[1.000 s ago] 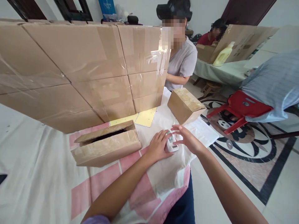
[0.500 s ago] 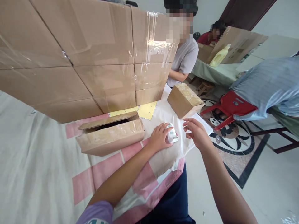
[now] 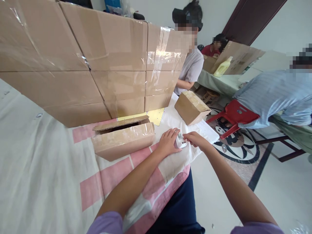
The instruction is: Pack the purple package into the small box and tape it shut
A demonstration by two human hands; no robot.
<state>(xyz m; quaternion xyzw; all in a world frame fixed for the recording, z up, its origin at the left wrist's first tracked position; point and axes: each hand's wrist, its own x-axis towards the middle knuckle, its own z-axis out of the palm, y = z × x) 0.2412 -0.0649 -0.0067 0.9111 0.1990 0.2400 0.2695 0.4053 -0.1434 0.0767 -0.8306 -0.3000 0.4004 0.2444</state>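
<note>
A small white plastic item (image 3: 180, 141) with a printed top rests on the cloth-covered table (image 3: 168, 167). My left hand (image 3: 168, 142) is wrapped round its left side, thumb at the near end. My right hand (image 3: 195, 139) comes in from the right with fingers drawn together, and the fingertips meet the item's right edge. Whether those fingers pinch anything is too small to see. Left of my left hand lies a cardboard box (image 3: 124, 139) with its top flap partly raised. Beyond my right hand stands a smaller taped carton (image 3: 191, 109).
A wall of stacked, taped cartons (image 3: 117, 48) rises at the back left. One person in a grey shirt (image 3: 195, 65) is behind it. At right, a person in a light blue shirt (image 3: 275, 94) sits on a red chair (image 3: 240, 113). A yellow bottle (image 3: 223, 67) stands on a far table.
My right hand has moved left and its fingers have closed in against the white item. My left hand keeps its hold. The view has shifted slightly.
</note>
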